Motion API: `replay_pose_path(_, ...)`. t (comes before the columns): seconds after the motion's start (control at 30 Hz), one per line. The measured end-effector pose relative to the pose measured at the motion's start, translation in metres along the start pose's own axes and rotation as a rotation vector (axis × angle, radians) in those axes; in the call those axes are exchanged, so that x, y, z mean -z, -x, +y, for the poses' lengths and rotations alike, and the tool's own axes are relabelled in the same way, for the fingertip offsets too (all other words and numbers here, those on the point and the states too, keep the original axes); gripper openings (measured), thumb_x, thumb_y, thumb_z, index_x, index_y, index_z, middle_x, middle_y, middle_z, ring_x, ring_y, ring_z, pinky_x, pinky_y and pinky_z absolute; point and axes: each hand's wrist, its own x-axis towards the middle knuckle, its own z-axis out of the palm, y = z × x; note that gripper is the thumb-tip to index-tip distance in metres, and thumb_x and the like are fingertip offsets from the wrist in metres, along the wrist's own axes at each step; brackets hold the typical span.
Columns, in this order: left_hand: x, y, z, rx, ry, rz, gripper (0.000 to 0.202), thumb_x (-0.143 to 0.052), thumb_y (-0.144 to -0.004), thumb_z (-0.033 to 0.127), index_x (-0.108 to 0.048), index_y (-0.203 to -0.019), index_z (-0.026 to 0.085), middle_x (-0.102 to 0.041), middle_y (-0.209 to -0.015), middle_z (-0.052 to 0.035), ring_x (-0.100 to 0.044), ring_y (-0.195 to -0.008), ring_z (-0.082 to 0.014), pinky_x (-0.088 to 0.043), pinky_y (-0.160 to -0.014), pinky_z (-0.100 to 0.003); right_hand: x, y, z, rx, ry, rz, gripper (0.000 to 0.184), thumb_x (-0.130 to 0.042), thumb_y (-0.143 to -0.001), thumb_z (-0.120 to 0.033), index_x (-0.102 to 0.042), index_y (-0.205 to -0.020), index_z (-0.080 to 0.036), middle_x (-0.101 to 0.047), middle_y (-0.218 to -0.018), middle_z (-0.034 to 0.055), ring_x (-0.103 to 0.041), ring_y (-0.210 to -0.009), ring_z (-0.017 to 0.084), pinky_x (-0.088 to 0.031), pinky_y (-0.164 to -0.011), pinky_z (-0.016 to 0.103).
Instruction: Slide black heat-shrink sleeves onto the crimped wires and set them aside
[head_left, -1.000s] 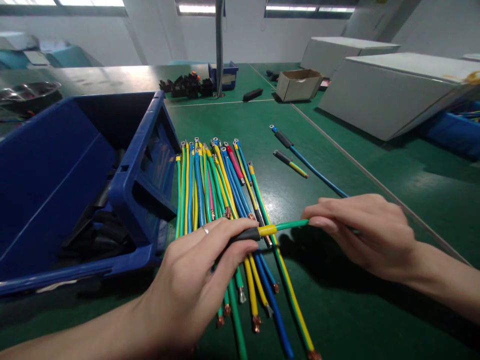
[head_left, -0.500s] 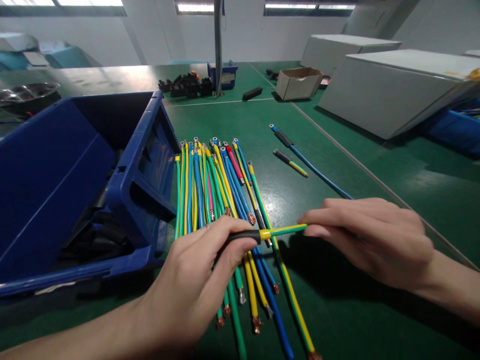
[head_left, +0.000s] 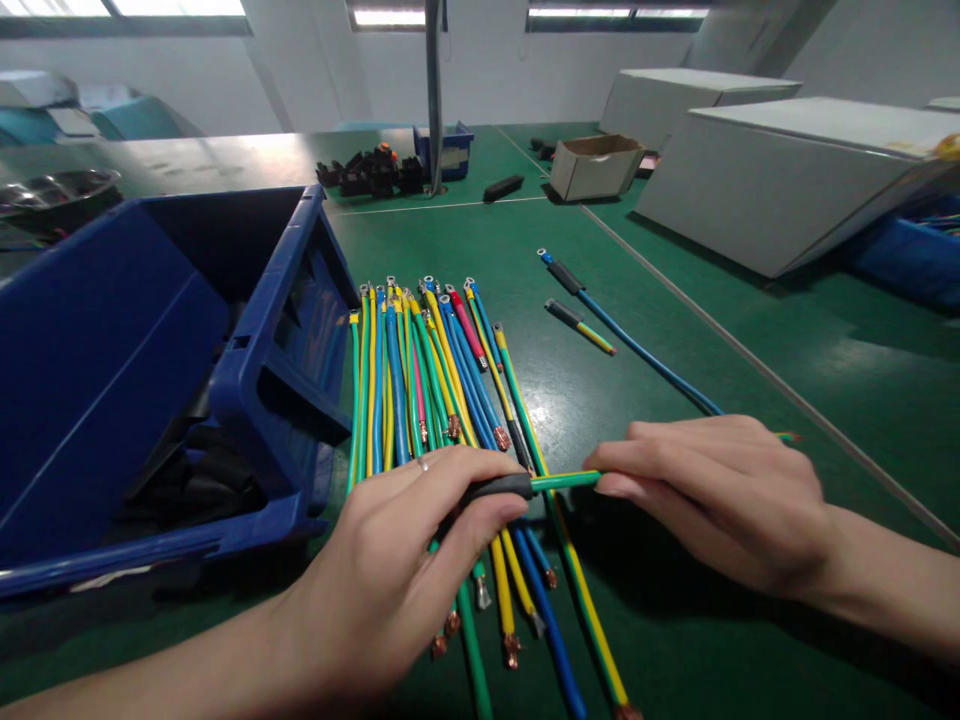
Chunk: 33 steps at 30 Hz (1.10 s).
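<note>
My left hand (head_left: 405, 550) pinches a black sleeve (head_left: 506, 486) between thumb and fingers. Out of the sleeve's right end runs a green-and-yellow wire (head_left: 564, 481), and my right hand (head_left: 720, 495) grips it between thumb and fingertips. The wire's end inside the sleeve is hidden. Beneath and behind my left hand lies a row of cut cables (head_left: 401, 390) in green, yellow, blue and red, with ring lugs at the far ends and bare copper at some near ends. Beyond my right hand are a blue cable (head_left: 630, 335) and a short wire (head_left: 592, 335), each with a black sleeve.
A blue bin (head_left: 262, 400) with black sleeves (head_left: 195, 475) inside stands at the left. Farther back are a heap of black parts (head_left: 371, 172), a metal pole (head_left: 433, 100), a small cardboard box (head_left: 596, 168) and a large grey box (head_left: 780, 190) on the green table (head_left: 480, 230).
The wire has gone farther left into the black sleeve; its yellow collar, visible before, is now covered. My right hand has come slightly left and down.
</note>
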Motion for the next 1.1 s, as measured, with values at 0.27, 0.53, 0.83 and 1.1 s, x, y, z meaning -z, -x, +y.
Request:
replay_pose_path(0.27, -0.001, 0.0, 0.0, 0.127, 0.03, 0.25, 0.02, -0.068, -0.088, 0.023, -0.063, -0.107, 0.027, -0.071, -0.091, 0.0037, -0.068, -0.08, -0.0091, -0.053, -0.07, -0.016, 0.01, 0.0, 0.008, -0.049, 0.141, 0.065, 0.01, -0.053, -0.097, -0.019, -0.062, -0.092, -0.02, -0.063, -0.065, -0.0037, -0.055, -0.049, 0.008, -0.04, -0.05, 0.022)
replay_pose_path(0.53, -0.001, -0.002, 0.004, 0.064, 0.067, 0.188, 0.012, -0.069, -0.087, 0.018, -0.07, -0.098, 0.022, -0.075, -0.089, 0.0025, -0.071, -0.079, -0.0096, -0.055, -0.074, -0.018, 0.005, 0.0, 0.005, -0.037, 0.102, 0.057, 0.008, -0.053, -0.097, -0.019, -0.061, -0.095, -0.02, -0.064, -0.067, -0.003, -0.058, -0.052, 0.009, -0.042, -0.052, 0.022)
replay_pose_path(0.83, -0.003, 0.0, 0.003, -0.003, 0.126, 0.21, 0.016, -0.07, -0.086, 0.014, -0.068, -0.1, 0.022, -0.075, -0.093, 0.0025, -0.071, -0.085, -0.0087, -0.057, -0.081, -0.017, 0.011, -0.003, 0.007, -0.015, 0.145, 0.036, 0.011, -0.047, -0.101, -0.021, -0.056, -0.096, -0.023, -0.062, -0.065, -0.0046, -0.053, -0.05, 0.007, -0.04, -0.051, 0.02)
replay_pose_path(1.1, -0.004, 0.003, 0.0, -0.031, 0.12, 0.255, 0.024, -0.071, -0.083, 0.01, -0.068, -0.101, 0.025, -0.073, -0.091, 0.006, -0.07, -0.084, -0.006, -0.056, -0.081, -0.013, 0.013, -0.006, 0.008, -0.018, 0.123, 0.047, 0.013, -0.049, -0.101, -0.022, -0.06, -0.094, -0.021, -0.066, -0.065, -0.0026, -0.055, -0.052, 0.007, -0.04, -0.052, 0.019)
